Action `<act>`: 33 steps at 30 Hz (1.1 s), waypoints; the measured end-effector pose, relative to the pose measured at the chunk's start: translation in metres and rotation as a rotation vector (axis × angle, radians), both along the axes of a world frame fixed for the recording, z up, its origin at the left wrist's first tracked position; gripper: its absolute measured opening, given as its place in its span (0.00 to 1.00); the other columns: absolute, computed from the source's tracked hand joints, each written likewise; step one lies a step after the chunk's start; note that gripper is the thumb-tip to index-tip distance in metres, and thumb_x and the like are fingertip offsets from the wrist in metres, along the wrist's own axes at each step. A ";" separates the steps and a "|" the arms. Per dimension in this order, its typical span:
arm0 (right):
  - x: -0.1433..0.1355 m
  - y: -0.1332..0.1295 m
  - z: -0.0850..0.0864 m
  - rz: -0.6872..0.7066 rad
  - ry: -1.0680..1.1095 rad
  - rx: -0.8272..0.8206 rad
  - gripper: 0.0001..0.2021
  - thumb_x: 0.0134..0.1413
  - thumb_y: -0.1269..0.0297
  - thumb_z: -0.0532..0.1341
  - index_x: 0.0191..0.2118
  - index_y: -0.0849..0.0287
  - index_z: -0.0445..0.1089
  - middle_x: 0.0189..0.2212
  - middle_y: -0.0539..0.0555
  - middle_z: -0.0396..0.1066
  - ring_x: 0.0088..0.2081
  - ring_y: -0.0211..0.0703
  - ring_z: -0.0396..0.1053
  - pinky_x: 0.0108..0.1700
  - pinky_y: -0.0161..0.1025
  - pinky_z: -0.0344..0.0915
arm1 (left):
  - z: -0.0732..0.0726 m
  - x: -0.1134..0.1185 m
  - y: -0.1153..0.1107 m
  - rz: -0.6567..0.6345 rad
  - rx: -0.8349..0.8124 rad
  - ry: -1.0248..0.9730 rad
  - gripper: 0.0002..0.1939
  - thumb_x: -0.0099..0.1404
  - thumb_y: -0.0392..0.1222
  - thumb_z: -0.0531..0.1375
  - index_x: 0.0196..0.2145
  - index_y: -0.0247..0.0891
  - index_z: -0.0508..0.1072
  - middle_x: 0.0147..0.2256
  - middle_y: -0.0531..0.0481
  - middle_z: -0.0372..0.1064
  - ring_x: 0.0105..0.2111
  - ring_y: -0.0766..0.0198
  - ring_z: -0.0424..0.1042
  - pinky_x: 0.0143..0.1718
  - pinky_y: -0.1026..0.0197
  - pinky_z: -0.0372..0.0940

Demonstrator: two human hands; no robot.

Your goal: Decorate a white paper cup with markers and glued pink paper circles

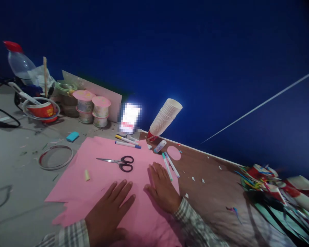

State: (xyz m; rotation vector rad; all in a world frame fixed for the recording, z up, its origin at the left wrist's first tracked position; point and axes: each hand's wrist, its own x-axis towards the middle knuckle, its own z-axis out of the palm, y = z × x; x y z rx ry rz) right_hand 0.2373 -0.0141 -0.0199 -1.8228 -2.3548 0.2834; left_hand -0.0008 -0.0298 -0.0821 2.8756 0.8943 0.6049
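My left hand [110, 211] lies palm down with fingers spread on the pink paper [98, 185]. To its right, my right hand [162, 187] also rests flat on the paper, fingers stretched forward, close to two capped markers [173, 164]. Neither hand holds anything. Ahead of them, on the same paper, is a pair of scissors [118, 162] with black handles, its blades pointing left. A small pale yellow piece [87, 175] sits left of the scissors. Two more markers [128, 144] lie at the paper's far edge.
A tilted stack of paper cups [166, 116] leans by the blue wall, near a glue stick [160, 146] and a pink paper circle [174, 153]. Tape roll [56, 146], blue eraser-like block [72, 136] and decorated cups [101, 113] are left; a bright phone [130, 118] stands behind; clutter [270, 185] lies right.
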 end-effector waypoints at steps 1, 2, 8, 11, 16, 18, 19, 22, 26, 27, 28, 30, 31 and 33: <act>0.004 -0.007 -0.005 -0.017 -0.010 -0.019 0.37 0.52 0.49 0.54 0.63 0.47 0.33 0.64 0.57 0.45 0.65 0.59 0.39 0.63 0.60 0.45 | 0.001 0.001 0.000 0.002 0.008 0.000 0.48 0.46 0.74 0.47 0.59 0.48 0.45 0.63 0.43 0.40 0.61 0.46 0.41 0.58 0.40 0.42; 0.006 -0.012 -0.010 -0.021 -0.013 -0.046 0.38 0.53 0.48 0.53 0.63 0.46 0.30 0.65 0.56 0.42 0.65 0.58 0.36 0.63 0.60 0.43 | 0.001 0.001 0.000 0.005 0.022 -0.002 0.48 0.45 0.74 0.47 0.59 0.49 0.46 0.63 0.43 0.41 0.61 0.46 0.41 0.58 0.40 0.42; 0.003 -0.016 -0.018 -0.022 -0.025 -0.147 0.38 0.52 0.44 0.51 0.62 0.43 0.28 0.66 0.49 0.34 0.65 0.56 0.29 0.64 0.58 0.40 | 0.005 0.005 0.002 0.001 0.122 -0.036 0.46 0.46 0.74 0.47 0.58 0.49 0.50 0.62 0.43 0.46 0.60 0.44 0.43 0.57 0.39 0.42; 0.005 -0.012 -0.012 -0.005 -0.035 -0.154 0.36 0.51 0.44 0.52 0.63 0.42 0.34 0.66 0.49 0.37 0.66 0.55 0.31 0.65 0.56 0.41 | 0.006 0.005 0.002 -0.002 0.122 -0.033 0.46 0.45 0.74 0.47 0.58 0.48 0.50 0.61 0.43 0.49 0.60 0.44 0.44 0.57 0.39 0.44; 0.005 0.013 0.012 0.036 -0.063 -0.088 0.24 0.51 0.54 0.57 0.56 0.45 0.59 0.57 0.53 0.62 0.59 0.55 0.56 0.59 0.50 0.55 | 0.005 0.004 0.002 -0.001 0.155 -0.012 0.47 0.45 0.74 0.46 0.58 0.47 0.50 0.61 0.42 0.50 0.59 0.44 0.45 0.56 0.39 0.45; -0.001 0.036 0.021 0.015 -0.054 -0.044 0.19 0.55 0.62 0.52 0.53 0.47 0.61 0.52 0.52 0.67 0.56 0.47 0.60 0.58 0.43 0.57 | 0.006 0.004 0.003 -0.012 0.178 0.001 0.48 0.46 0.74 0.45 0.58 0.44 0.51 0.60 0.40 0.50 0.59 0.43 0.45 0.56 0.40 0.44; -0.006 0.050 0.024 -0.017 -0.052 -0.016 0.20 0.56 0.64 0.50 0.55 0.51 0.59 0.53 0.54 0.65 0.57 0.46 0.59 0.59 0.42 0.55 | 0.006 0.004 0.003 -0.011 0.187 0.002 0.48 0.46 0.74 0.45 0.58 0.43 0.51 0.60 0.39 0.50 0.59 0.43 0.45 0.56 0.40 0.44; -0.022 0.094 0.025 -0.128 -0.063 0.055 0.27 0.55 0.67 0.51 0.60 0.64 0.47 0.60 0.62 0.53 0.61 0.51 0.49 0.61 0.47 0.48 | 0.007 0.005 0.003 -0.003 0.202 -0.009 0.49 0.45 0.75 0.45 0.58 0.42 0.52 0.60 0.38 0.51 0.59 0.42 0.46 0.56 0.40 0.45; -0.043 0.126 0.014 -0.181 -0.091 0.037 0.30 0.52 0.69 0.55 0.60 0.69 0.47 0.59 0.67 0.54 0.60 0.58 0.49 0.60 0.52 0.46 | 0.004 0.004 0.001 -0.008 0.148 0.012 0.49 0.45 0.74 0.47 0.58 0.43 0.50 0.60 0.40 0.50 0.59 0.42 0.47 0.56 0.39 0.46; -0.047 0.127 0.010 -0.179 -0.097 0.026 0.29 0.52 0.69 0.56 0.59 0.67 0.49 0.59 0.67 0.55 0.60 0.59 0.50 0.59 0.53 0.47 | 0.003 0.003 0.001 -0.001 0.126 0.015 0.49 0.45 0.74 0.47 0.59 0.44 0.49 0.61 0.40 0.50 0.59 0.42 0.46 0.56 0.39 0.46; -0.051 0.125 0.008 -0.175 -0.103 0.019 0.28 0.51 0.69 0.56 0.59 0.65 0.51 0.59 0.67 0.55 0.60 0.60 0.50 0.58 0.53 0.48 | 0.001 0.003 0.001 0.003 0.104 0.017 0.48 0.45 0.74 0.46 0.59 0.45 0.48 0.61 0.41 0.50 0.59 0.42 0.46 0.56 0.38 0.47; -0.057 0.114 0.004 -0.164 -0.110 0.015 0.28 0.51 0.68 0.57 0.58 0.63 0.52 0.59 0.66 0.54 0.60 0.61 0.49 0.58 0.54 0.47 | -0.003 0.003 0.000 0.011 0.054 0.021 0.49 0.45 0.74 0.46 0.59 0.47 0.47 0.61 0.41 0.50 0.59 0.42 0.46 0.55 0.37 0.48; -0.059 0.107 0.004 -0.158 -0.111 0.020 0.28 0.51 0.68 0.56 0.59 0.62 0.51 0.60 0.66 0.52 0.60 0.61 0.48 0.58 0.54 0.45 | -0.004 0.003 0.001 0.002 0.020 0.031 0.48 0.45 0.74 0.47 0.59 0.47 0.46 0.61 0.41 0.50 0.59 0.42 0.46 0.54 0.37 0.48; -0.060 0.093 0.006 -0.130 -0.105 0.025 0.28 0.52 0.68 0.55 0.59 0.60 0.50 0.61 0.64 0.51 0.60 0.59 0.48 0.59 0.53 0.44 | -0.006 0.003 0.002 -0.018 -0.055 0.056 0.47 0.46 0.73 0.49 0.59 0.49 0.46 0.61 0.42 0.50 0.59 0.42 0.47 0.54 0.36 0.49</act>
